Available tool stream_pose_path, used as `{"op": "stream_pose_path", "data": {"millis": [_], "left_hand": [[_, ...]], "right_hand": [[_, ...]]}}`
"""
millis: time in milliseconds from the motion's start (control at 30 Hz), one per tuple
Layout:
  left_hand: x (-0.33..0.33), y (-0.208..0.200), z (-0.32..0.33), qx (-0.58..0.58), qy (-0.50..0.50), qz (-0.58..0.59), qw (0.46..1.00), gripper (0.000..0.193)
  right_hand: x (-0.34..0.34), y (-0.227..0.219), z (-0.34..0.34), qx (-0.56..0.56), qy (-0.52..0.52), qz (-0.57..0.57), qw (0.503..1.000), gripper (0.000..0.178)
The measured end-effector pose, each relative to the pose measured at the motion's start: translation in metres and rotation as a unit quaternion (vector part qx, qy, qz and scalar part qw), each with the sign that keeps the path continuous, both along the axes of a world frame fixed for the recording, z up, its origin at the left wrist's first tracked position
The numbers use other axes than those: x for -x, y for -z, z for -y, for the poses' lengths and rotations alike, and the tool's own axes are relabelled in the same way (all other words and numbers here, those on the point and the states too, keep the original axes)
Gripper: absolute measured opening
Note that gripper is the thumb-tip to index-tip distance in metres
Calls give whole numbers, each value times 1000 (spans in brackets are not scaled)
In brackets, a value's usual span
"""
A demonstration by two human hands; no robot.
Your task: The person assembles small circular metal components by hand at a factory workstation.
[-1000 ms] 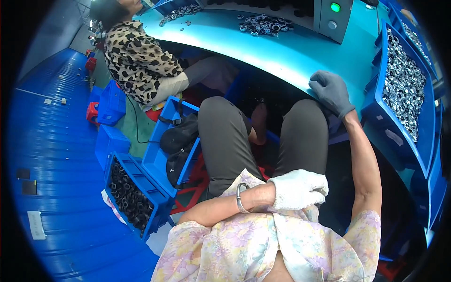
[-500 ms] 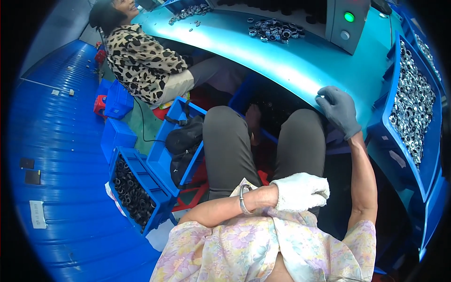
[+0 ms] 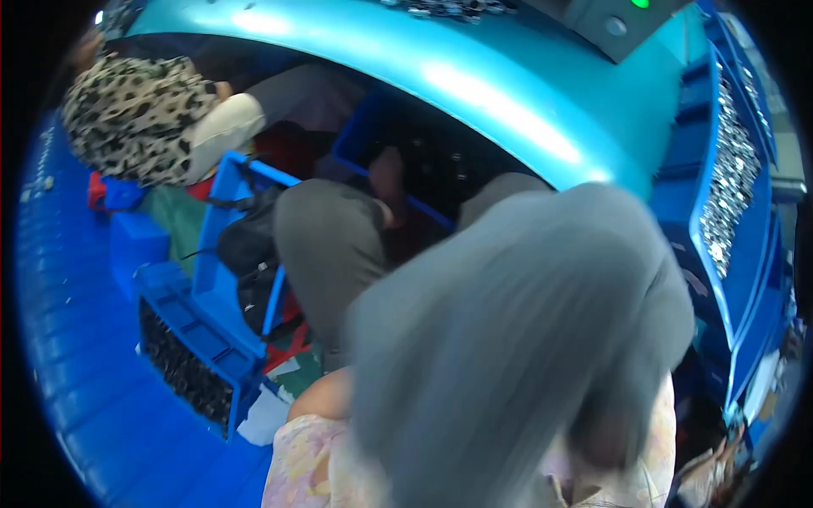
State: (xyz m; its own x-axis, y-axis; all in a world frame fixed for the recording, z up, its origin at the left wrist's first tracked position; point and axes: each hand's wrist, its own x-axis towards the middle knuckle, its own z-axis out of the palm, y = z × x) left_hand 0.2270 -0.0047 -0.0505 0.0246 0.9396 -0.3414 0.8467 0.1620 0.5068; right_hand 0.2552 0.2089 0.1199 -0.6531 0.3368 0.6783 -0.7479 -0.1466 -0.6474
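My right hand (image 3: 517,330), in a grey glove, is raised very near the camera and fills the lower middle of the picture. It is smeared by motion, so its finger positions and anything in them cannot be made out. Behind it, a bit of my left arm (image 3: 322,396) shows at the floral sleeve. My left hand is hidden. Beyond the right hand lies the teal table (image 3: 423,63), with a pile of small shiny rings (image 3: 453,8) at its far part.
A grey machine box (image 3: 605,25) with a green light stands on the table. At the right, a blue crate (image 3: 677,207) holds shiny parts. Lower left are a crate of black rings (image 3: 186,364) and a black bag (image 3: 246,241) in another crate. A co-worker (image 3: 135,118) sits far left.
My right hand has left the table edge and come up close to the camera. It now covers the place where my white-gloved left hand was. The view has shifted and tilted.
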Motion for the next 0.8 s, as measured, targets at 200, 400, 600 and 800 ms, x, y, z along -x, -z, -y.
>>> {"op": "stream_pose_path", "data": {"millis": [200,400,600,800], "left_hand": [[-25,-3,-16,42,111,207,971,23],[26,-16,-24,68,184,341,920,24],[162,-43,8,83,238,455,854,25],[186,-51,32,64,257,447,854,24]], "right_hand": [[-17,18,-9,29,22,103,994,37],[14,23,3,48,5,138,989,39],[85,-10,41,62,-30,163,984,41],[101,2,53,-15,103,246,964,39]]}}
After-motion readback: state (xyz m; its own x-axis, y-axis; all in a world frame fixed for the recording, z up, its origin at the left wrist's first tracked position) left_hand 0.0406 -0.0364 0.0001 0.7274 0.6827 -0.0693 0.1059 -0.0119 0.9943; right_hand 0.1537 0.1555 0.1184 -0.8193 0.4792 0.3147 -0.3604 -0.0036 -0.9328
